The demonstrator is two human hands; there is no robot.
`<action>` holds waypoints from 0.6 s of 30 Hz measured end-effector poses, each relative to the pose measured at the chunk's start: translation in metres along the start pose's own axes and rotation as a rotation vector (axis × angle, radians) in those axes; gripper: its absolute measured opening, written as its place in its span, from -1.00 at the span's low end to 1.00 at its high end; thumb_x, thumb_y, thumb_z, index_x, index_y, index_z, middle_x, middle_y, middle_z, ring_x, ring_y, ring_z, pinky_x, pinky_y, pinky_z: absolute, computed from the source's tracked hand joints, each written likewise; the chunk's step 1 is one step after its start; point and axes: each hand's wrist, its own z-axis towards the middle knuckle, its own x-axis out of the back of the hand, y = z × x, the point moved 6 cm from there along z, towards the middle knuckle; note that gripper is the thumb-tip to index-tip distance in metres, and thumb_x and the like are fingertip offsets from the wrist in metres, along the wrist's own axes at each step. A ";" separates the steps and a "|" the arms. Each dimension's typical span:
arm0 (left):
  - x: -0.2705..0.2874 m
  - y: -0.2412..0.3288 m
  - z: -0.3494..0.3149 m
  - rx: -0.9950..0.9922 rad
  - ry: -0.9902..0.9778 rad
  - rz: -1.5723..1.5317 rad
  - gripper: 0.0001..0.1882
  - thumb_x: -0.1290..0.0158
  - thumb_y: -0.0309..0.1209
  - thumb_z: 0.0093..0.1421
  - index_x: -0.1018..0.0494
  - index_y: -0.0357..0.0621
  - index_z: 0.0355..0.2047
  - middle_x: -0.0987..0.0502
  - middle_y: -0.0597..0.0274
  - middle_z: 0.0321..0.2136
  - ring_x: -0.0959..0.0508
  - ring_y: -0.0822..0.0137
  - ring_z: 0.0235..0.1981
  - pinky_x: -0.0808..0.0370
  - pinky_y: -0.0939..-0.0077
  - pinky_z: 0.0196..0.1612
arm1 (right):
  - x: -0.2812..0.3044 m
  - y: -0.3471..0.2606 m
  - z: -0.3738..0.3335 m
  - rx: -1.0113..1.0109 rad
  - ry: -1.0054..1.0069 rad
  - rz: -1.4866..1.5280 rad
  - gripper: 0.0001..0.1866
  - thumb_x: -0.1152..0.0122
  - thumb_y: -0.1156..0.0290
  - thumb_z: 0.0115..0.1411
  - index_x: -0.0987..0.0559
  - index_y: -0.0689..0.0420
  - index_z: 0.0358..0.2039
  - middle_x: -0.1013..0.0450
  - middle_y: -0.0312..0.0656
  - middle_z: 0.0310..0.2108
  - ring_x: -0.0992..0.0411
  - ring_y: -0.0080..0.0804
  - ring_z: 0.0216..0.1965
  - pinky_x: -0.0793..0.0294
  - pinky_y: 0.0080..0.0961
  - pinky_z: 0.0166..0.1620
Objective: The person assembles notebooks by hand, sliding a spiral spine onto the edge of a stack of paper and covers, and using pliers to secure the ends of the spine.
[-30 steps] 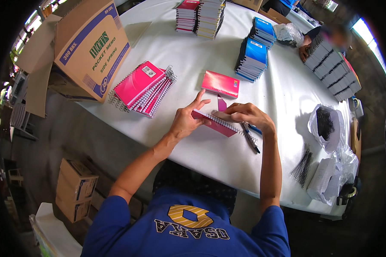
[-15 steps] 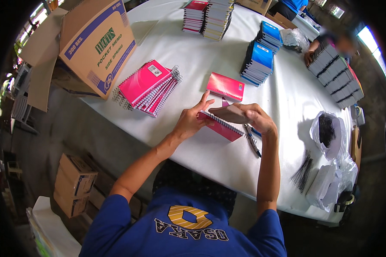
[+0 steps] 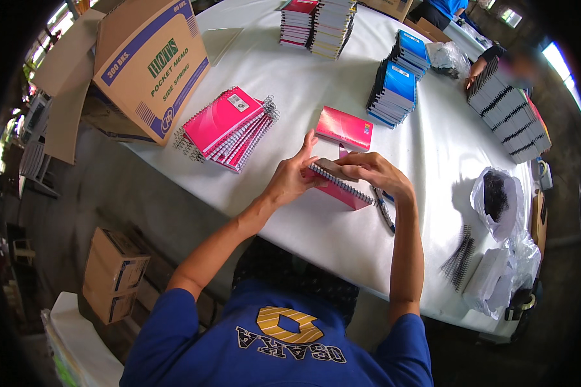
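Observation:
My left hand [image 3: 290, 181] grips one end of a pink spiral notebook [image 3: 343, 194], which stands tilted on the table with its wire coil up. In my right hand [image 3: 386, 177] is a flat brown-grey piece [image 3: 331, 169], its material unclear, lying along the coil's far side and apparently touching it. A slim dark tool [image 3: 384, 213], perhaps pliers or a pen, lies just right of the notebook. Beyond my hands rests another pink notebook [image 3: 344, 128]. To the left sits a loose pile of pink spiral notebooks [image 3: 225, 124] with coil ends sticking out.
A large open carton [image 3: 150, 77] stands at the left. Stacks of blue notebooks [image 3: 397, 87] and a tall mixed stack [image 3: 331, 29] are farther back. Loose black coils [image 3: 459, 258] and a plastic bag of coils [image 3: 495, 197] lie at right. Another person's hand [image 3: 476, 69] touches stacked notebooks [image 3: 506, 109].
My right hand has lowered the brown-grey piece from above the coil to lie along it. My left hand still grips the pink notebook. The whole view has shifted slightly.

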 end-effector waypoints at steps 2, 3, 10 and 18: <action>0.000 0.003 -0.003 0.011 -0.009 -0.066 0.11 -0.32 -0.49 0.02 0.20 0.12 0.41 -0.21 -0.09 0.29 -0.41 0.12 0.18 -0.50 0.38 0.13 | 0.003 0.011 0.002 0.039 -0.004 -0.022 -0.41 -0.17 -0.02 0.18 -0.60 0.28 -0.05 -0.55 -0.01 -0.19 -0.48 -0.26 -0.13 -0.40 -0.36 0.03; 0.001 0.004 -0.006 0.032 -0.003 -0.138 0.01 -0.31 -0.45 0.06 0.08 0.10 0.40 -0.26 -0.04 0.27 -0.44 0.20 0.16 -0.51 0.43 0.11 | 0.006 0.012 -0.003 0.052 0.040 -0.004 -0.43 -0.19 -0.03 0.17 -0.62 0.23 -0.05 -0.55 -0.02 -0.15 -0.48 -0.28 -0.12 -0.42 -0.35 0.00; -0.004 0.003 0.001 0.076 -0.287 -0.387 -0.41 -0.17 -0.17 0.21 -0.37 -0.11 0.20 -0.40 0.14 0.20 -0.42 0.45 0.12 -0.45 0.53 0.04 | 0.046 0.032 -0.093 0.014 0.964 -1.101 -0.65 -0.43 0.28 0.03 -0.64 0.11 -0.17 -0.49 -0.06 -0.12 -0.43 -0.14 -0.09 -0.36 -0.27 -0.02; -0.016 0.022 -0.002 -0.046 -0.208 -0.139 -0.41 -0.15 -0.28 0.22 -0.31 -0.03 0.25 -0.50 0.24 0.10 -0.53 0.45 0.01 -0.50 0.54 0.02 | -0.044 0.060 -0.119 -0.063 0.929 -1.119 -0.55 -0.21 0.40 0.21 -0.42 0.18 0.11 -0.37 -0.04 -0.21 -0.36 -0.10 -0.10 -0.24 -0.06 0.07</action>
